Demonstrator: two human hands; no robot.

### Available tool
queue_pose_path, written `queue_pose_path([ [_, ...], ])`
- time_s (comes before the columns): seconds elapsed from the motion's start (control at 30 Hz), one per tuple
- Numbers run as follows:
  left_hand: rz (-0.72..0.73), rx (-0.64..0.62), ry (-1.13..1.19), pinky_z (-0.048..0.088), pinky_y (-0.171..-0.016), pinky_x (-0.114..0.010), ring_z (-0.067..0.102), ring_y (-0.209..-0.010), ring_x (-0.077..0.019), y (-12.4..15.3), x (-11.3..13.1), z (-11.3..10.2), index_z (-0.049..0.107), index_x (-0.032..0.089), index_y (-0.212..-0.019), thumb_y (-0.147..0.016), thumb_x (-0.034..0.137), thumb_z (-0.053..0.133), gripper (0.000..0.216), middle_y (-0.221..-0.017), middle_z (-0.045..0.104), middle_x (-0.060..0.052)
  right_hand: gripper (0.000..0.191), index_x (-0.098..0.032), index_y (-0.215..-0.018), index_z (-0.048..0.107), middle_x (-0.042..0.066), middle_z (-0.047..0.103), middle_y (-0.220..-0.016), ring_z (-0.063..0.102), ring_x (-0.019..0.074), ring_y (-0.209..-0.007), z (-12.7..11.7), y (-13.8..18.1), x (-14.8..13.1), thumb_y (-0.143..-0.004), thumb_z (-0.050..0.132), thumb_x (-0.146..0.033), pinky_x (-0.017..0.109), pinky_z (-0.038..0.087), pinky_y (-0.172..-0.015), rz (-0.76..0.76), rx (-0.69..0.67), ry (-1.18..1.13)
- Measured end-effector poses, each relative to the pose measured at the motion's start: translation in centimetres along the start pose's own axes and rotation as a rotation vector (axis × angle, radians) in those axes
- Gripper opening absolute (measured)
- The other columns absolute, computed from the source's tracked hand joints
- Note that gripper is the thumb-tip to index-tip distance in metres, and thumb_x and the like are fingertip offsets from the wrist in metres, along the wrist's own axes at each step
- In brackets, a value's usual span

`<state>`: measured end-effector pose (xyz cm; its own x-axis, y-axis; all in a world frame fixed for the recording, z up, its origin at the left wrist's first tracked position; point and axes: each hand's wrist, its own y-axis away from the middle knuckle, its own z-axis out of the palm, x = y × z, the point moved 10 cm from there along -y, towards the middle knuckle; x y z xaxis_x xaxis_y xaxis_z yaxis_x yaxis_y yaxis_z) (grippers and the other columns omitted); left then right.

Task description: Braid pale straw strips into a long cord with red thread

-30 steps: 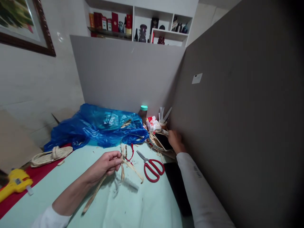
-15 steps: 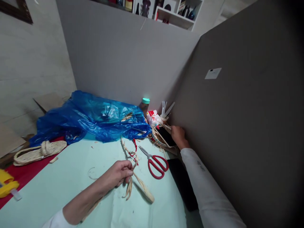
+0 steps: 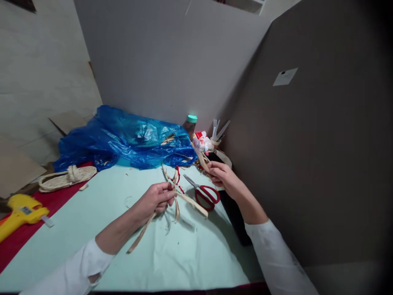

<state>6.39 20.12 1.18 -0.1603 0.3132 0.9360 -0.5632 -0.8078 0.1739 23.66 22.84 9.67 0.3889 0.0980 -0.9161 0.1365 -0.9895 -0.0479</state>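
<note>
My left hand [image 3: 157, 198] pinches a braid of pale, dry plant-fibre strips [image 3: 195, 205], whose loose ends stick out to the right, downward and toward me. Red cord [image 3: 178, 174] shows around the braid's far end, just beyond my fingers. My right hand [image 3: 225, 179] is closed on another pale fibre strip [image 3: 202, 157], which points up and left from the fingertips. Between and slightly below the hands lie red-handled scissors [image 3: 208, 198], their blades pointing to the far left. Part of the basket behind my right hand is hidden.
A blue plastic bag [image 3: 132, 135] spreads across the back. At left are a woven sandal [image 3: 67, 179] and a yellow glue gun [image 3: 24, 213]. A green-lidded jar [image 3: 191, 125] and a cup of white sticks [image 3: 215, 142] stand by the grey partition [image 3: 307, 164]. A black flat object [image 3: 235, 217] lies right.
My right hand has drawn back toward me and left from the basket, bringing out a fibre strip. My left hand still grips the braid, now raised somewhat. The camera view has tilted down.
</note>
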Motion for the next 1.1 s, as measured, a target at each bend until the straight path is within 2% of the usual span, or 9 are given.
queue_pose_path([
  [0.13, 0.078, 0.055, 0.012, 0.008, -0.039, -0.018, 0.024, -0.04, 0.0012, 0.2, 0.9, -0.9, 0.053, 0.013, -0.085, -0.079, 0.034, 0.068, 0.026, -0.061, 0.05, 0.003, 0.036, -0.017, -0.074, 0.058, -0.005, 0.034, -0.056, 0.03, 0.0077, -0.05, 3.9, 3.4, -2.2, -0.09, 0.048, -0.047, 0.02, 0.023, -0.046, -0.088, -0.107, 0.029],
  [0.27, 0.14, 0.083, 0.004, 0.008, -0.04, -0.018, 0.023, -0.039, 0.0015, 0.4, 1.6, -1.0, 0.053, 0.013, -0.086, -0.08, 0.033, 0.067, 0.025, -0.062, 0.053, 0.002, 0.045, -0.016, -0.072, 0.06, -0.004, 0.038, -0.058, 0.032, 0.0082, -0.053, 6.4, 6.1, -3.3, -0.093, 0.041, -0.051, 0.021, 0.025, -0.049, -0.119, -0.167, 0.031],
  [0.33, 0.177, 0.095, 0.011, 0.009, -0.04, -0.019, 0.024, -0.039, 0.0012, 0.6, 2.0, -0.9, 0.053, 0.014, -0.086, -0.081, 0.034, 0.067, 0.025, -0.065, 0.056, 0.001, 0.044, -0.016, -0.067, 0.058, -0.004, 0.04, -0.057, 0.034, 0.0083, -0.054, 7.1, 6.9, -3.4, -0.091, 0.047, -0.051, 0.021, 0.027, -0.051, -0.122, -0.158, 0.024],
  [0.43, 0.228, 0.1, 0.03, 0.012, -0.041, -0.019, 0.025, -0.04, 0.0013, 1.0, 2.7, -0.4, 0.051, 0.014, -0.086, -0.082, 0.031, 0.067, 0.024, -0.069, 0.061, -0.001, 0.037, -0.017, -0.065, 0.053, -0.003, 0.046, -0.059, 0.04, 0.0091, -0.056, 6.8, 7.5, -2.9, -0.09, 0.052, -0.044, 0.021, 0.031, -0.054, -0.131, -0.007, 0.076],
  [0.53, 0.253, 0.084, 0.027, 0.011, -0.041, -0.018, 0.024, -0.039, 0.002, 1.3, 3.2, 0.0, 0.049, 0.014, -0.085, -0.083, 0.027, 0.065, 0.021, -0.071, 0.064, -0.002, 0.031, -0.018, -0.072, 0.054, -0.002, 0.053, -0.061, 0.046, 0.0093, -0.054, 6.8, 7.8, -2.3, -0.095, 0.044, -0.036, 0.021, 0.034, -0.054, -0.126, 0.089, 0.122],
  [0.77, 0.232, 0.058, -0.015, 0.011, -0.039, -0.017, 0.024, -0.039, 0.0014, 1.4, 3.3, 0.3, 0.057, 0.012, -0.099, -0.084, 0.027, 0.064, 0.022, -0.067, 0.062, -0.001, 0.018, -0.021, -0.084, 0.046, -0.005, 0.055, -0.059, 0.038, 0.006, -0.04, 8.2, 7.1, -0.8, -0.093, 0.044, -0.036, 0.017, 0.027, -0.039, 0.032, 0.05, -0.139],
  [0.83, 0.229, 0.051, -0.015, 0.011, -0.039, -0.017, 0.024, -0.039, 0.0012, 1.5, 3.4, 0.3, 0.059, 0.012, -0.103, -0.083, 0.026, 0.064, 0.025, -0.064, 0.061, 0.0, 0.022, -0.022, -0.083, 0.042, -0.006, 0.055, -0.056, 0.038, 0.0058, -0.036, 9.1, 6.9, -0.4, -0.092, 0.046, -0.042, 0.016, 0.025, -0.035, 0.114, -0.021, -0.268],
  [0.93, 0.199, 0.049, 0.007, 0.011, -0.039, -0.016, 0.024, -0.039, 0.0013, 1.6, 3.2, 0.2, 0.062, 0.011, -0.095, -0.082, 0.027, 0.065, 0.02, -0.061, 0.059, 0.0, 0.029, -0.021, -0.08, 0.042, -0.004, 0.06, -0.056, 0.045, 0.0071, -0.034, 10.1, 6.8, -0.3, -0.092, 0.045, -0.047, 0.016, 0.027, -0.032, 0.177, -0.157, -0.385],
  [1.1, 0.137, 0.063, 0.039, 0.01, -0.038, -0.016, 0.023, -0.038, 0.0022, 1.5, 2.6, 0.0, 0.062, 0.01, -0.086, -0.082, 0.03, 0.066, 0.021, -0.06, 0.058, 0.001, 0.027, -0.02, -0.077, 0.044, -0.003, 0.061, -0.057, 0.048, 0.0059, -0.036, 7.7, 6.0, -0.8, -0.093, 0.049, -0.042, 0.016, 0.03, -0.036, 0.102, -0.093, -0.444],
])
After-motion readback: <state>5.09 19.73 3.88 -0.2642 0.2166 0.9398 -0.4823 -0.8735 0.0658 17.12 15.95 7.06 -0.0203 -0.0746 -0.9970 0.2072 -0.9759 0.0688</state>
